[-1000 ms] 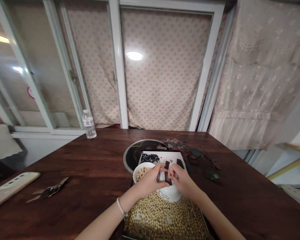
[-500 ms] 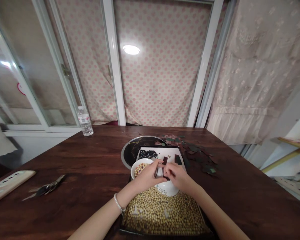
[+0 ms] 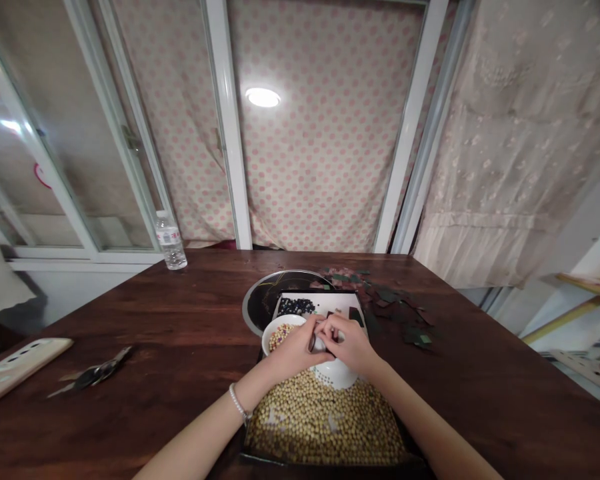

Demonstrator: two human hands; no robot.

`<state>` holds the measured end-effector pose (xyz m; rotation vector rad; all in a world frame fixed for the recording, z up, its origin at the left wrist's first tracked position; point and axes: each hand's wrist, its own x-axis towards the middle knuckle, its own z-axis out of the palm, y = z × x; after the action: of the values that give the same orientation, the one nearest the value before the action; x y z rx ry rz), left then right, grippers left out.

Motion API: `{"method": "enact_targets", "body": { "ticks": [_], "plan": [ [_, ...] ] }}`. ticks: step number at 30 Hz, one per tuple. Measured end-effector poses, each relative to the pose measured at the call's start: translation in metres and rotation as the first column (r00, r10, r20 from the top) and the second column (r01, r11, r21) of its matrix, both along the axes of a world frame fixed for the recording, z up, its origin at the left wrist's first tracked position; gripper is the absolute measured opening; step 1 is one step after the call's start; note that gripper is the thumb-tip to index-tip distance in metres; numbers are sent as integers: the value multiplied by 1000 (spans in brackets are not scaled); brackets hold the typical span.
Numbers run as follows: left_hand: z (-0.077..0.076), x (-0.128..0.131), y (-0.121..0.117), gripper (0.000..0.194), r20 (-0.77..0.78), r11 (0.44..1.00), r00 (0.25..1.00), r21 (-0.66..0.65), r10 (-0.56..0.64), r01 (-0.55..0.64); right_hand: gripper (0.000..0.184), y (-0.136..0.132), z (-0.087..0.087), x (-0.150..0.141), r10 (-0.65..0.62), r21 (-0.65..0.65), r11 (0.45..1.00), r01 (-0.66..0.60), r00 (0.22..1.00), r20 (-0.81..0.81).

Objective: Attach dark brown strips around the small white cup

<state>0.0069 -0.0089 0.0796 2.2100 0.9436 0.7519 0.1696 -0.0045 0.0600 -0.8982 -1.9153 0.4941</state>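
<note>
My left hand [image 3: 291, 351] and my right hand [image 3: 347, 345] meet above a white board [image 3: 341, 307], fingers closed together on a small dark piece [image 3: 312, 343], mostly hidden between them. A white bowl of mixed beans [image 3: 281, 325] sits just beyond my left hand. Below my hands, a white dish [image 3: 337, 377] is partly buried in a dark tray of pale soybeans [image 3: 320, 420]. Black beans [image 3: 296, 307] lie on the board's far part, and dark strips lie near its right side.
A round black plate [image 3: 263, 300] lies under the board's far edge. Dark leaf-like scraps [image 3: 393, 310] are scattered on the wooden table [image 3: 180, 313]. A metal tool [image 3: 93, 377], a beige case [image 3: 20, 363] and a water bottle [image 3: 170, 241] stand farther left.
My hands have drawn closer together, and the dark strip seen between them earlier is now mostly hidden. The view has barely shifted since the last frame.
</note>
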Motion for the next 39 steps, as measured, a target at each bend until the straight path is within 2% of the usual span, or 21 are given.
{"method": "enact_targets", "body": {
  "ticks": [3,5,8,10,12,14,16,19,21,24,28,33,39],
  "plan": [
    [0,0,-1,53,-22,1000,1000,-10,17,-17,20,-4,2,6,19,-40,999,-20,999,-36],
    [0,1,-1,51,-23,1000,1000,-16,18,-18,20,-11,4,17,69,-123,989,-79,994,-87],
    [-1,2,0,50,-6,1000,1000,-19,13,-13,17,-24,6,34,207,-341,907,-247,967,-149],
    [-2,2,1,49,3,1000,1000,-18,8,-8,12,-31,5,38,268,-420,865,-273,961,-72],
    [-1,2,1,49,7,1000,1000,-17,5,-5,7,-36,4,37,266,-395,894,-214,961,81],
    [0,2,0,49,8,1000,1000,-15,7,-7,4,-39,4,31,236,-289,943,-166,945,228],
    [0,2,-1,48,7,1000,1000,-9,8,-8,16,-42,4,26,201,-167,975,-149,912,357],
    [1,2,-1,47,4,1000,1000,5,1,-1,27,-44,5,23,121,-43,992,-115,865,487],
    [1,1,-1,46,1,1000,1000,12,-3,3,25,-43,5,23,126,-40,992,-123,847,516],
    [0,1,0,47,-6,1000,1000,18,-8,8,23,-43,6,24,188,-81,982,-172,838,511],
    [-1,1,0,48,-11,1000,1000,29,-12,12,19,-41,3,24,176,-66,984,-165,855,489],
    [-1,0,1,46,-13,999,1000,44,-23,24,7,-40,-2,26,161,-147,981,-128,956,247],
    [0,1,2,44,-16,997,999,55,-47,47,10,-41,3,26,228,-240,950,-200,969,98]
  ]
}}
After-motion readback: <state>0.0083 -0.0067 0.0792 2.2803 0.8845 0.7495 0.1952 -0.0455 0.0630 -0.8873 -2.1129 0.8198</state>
